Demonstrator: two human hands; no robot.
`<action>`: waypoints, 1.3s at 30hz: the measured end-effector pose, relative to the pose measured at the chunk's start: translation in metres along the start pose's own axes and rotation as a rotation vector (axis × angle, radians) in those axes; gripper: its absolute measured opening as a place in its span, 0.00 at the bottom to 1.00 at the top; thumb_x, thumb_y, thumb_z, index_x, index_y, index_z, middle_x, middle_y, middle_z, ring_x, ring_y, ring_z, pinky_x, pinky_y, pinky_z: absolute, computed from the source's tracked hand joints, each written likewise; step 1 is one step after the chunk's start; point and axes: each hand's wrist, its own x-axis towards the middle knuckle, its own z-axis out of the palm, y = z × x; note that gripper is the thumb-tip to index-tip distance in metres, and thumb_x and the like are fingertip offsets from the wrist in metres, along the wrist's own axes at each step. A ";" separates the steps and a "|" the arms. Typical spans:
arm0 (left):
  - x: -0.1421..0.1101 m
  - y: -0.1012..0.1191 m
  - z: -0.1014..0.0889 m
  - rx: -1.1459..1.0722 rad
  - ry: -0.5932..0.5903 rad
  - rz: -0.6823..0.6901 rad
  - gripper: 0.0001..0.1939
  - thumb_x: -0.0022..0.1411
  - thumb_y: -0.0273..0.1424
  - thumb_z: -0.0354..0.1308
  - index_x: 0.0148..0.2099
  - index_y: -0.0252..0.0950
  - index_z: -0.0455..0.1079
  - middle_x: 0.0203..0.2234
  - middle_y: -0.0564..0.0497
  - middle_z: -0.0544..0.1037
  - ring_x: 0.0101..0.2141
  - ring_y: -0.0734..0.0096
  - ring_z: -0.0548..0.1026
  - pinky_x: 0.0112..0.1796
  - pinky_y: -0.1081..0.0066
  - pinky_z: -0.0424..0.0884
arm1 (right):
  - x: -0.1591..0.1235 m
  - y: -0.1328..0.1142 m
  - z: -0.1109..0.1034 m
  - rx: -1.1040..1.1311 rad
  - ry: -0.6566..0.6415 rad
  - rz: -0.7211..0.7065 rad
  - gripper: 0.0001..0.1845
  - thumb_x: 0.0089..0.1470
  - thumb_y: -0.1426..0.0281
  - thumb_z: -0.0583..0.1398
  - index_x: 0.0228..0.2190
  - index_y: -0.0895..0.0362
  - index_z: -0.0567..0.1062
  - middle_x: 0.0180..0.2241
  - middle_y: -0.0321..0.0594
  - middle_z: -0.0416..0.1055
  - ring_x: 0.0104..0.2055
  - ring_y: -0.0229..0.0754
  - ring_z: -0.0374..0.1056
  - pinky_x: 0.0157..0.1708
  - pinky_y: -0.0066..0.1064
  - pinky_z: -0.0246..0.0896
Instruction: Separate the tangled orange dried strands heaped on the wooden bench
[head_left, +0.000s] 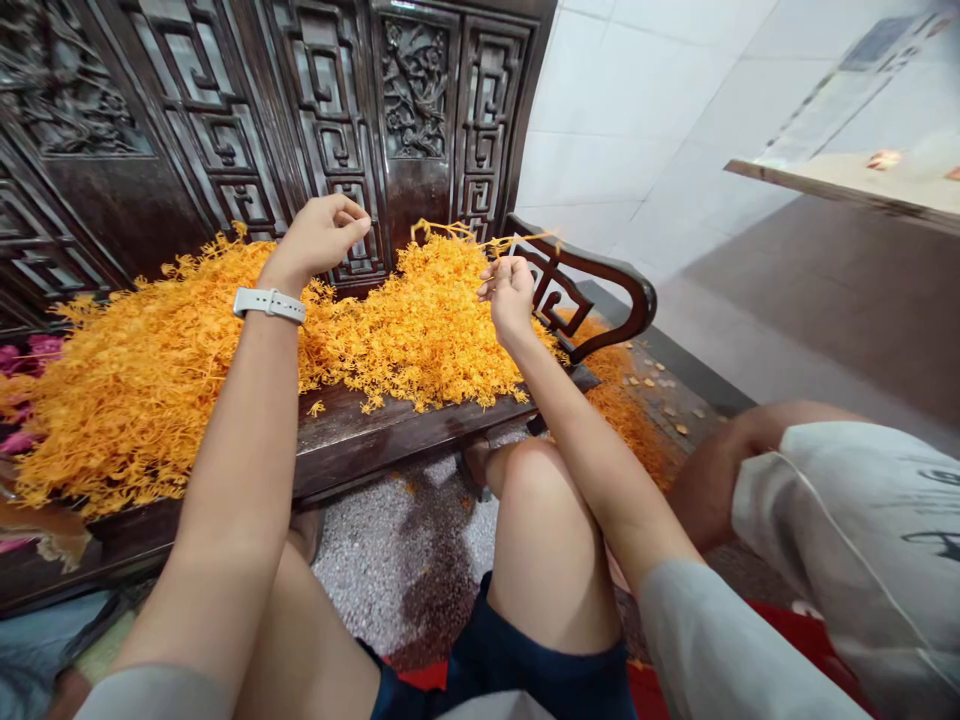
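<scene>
My right hand (511, 295) is closed in a pinch on a thin orange strand (517, 243) with small knobs along it, which stretches out to both sides above the fingertips. My left hand (321, 235), with a pale watch band on its wrist, is raised to the left with thumb and fingers pressed together. Whether anything is between those fingers cannot be made out. Below both hands, a large heap of small, spidery orange plastic-looking flower pieces (427, 335) covers much of a dark wooden bench (390, 425).
Carved panels form the bench's back (420, 190), and a curved armrest (622, 290) closes its right end. More orange pieces (626, 410) lie on the floor beyond it. Magenta pieces (26, 360) sit at far left. Another person's leg in pale shorts (840, 530) is close on the right.
</scene>
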 end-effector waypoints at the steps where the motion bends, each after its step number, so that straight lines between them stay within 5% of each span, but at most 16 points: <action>1: 0.000 0.000 0.001 -0.005 0.009 -0.003 0.09 0.72 0.37 0.62 0.48 0.38 0.77 0.42 0.43 0.82 0.46 0.55 0.82 0.47 0.57 0.79 | 0.000 -0.001 0.000 0.018 0.004 0.014 0.17 0.76 0.52 0.55 0.38 0.49 0.63 0.36 0.36 0.74 0.29 0.34 0.69 0.29 0.28 0.66; 9: 0.007 -0.010 0.003 0.021 0.019 0.001 0.07 0.69 0.33 0.62 0.47 0.38 0.78 0.41 0.45 0.81 0.46 0.56 0.81 0.51 0.55 0.77 | -0.001 -0.006 -0.001 0.033 -0.003 0.030 0.09 0.73 0.63 0.57 0.39 0.49 0.61 0.38 0.36 0.73 0.30 0.35 0.70 0.31 0.29 0.68; 15: 0.005 -0.007 0.004 0.016 0.019 0.010 0.06 0.68 0.32 0.63 0.45 0.37 0.78 0.37 0.45 0.80 0.42 0.57 0.81 0.47 0.56 0.77 | 0.000 -0.004 -0.002 -0.030 -0.037 -0.013 0.12 0.70 0.61 0.60 0.40 0.49 0.61 0.38 0.37 0.72 0.31 0.35 0.69 0.30 0.30 0.67; 29: 0.007 -0.013 0.008 0.023 -0.034 0.032 0.11 0.66 0.38 0.67 0.47 0.39 0.79 0.47 0.41 0.83 0.40 0.58 0.79 0.44 0.57 0.78 | -0.001 -0.002 -0.005 0.021 -0.116 -0.091 0.19 0.63 0.52 0.68 0.37 0.50 0.68 0.36 0.37 0.74 0.29 0.35 0.67 0.29 0.32 0.65; 39: 0.004 -0.012 0.007 0.026 -0.035 0.007 0.09 0.66 0.36 0.66 0.47 0.39 0.80 0.45 0.42 0.83 0.36 0.62 0.77 0.43 0.58 0.77 | -0.004 -0.011 0.000 0.098 -0.176 -0.001 0.25 0.65 0.46 0.66 0.31 0.51 0.67 0.29 0.33 0.71 0.25 0.33 0.64 0.28 0.29 0.64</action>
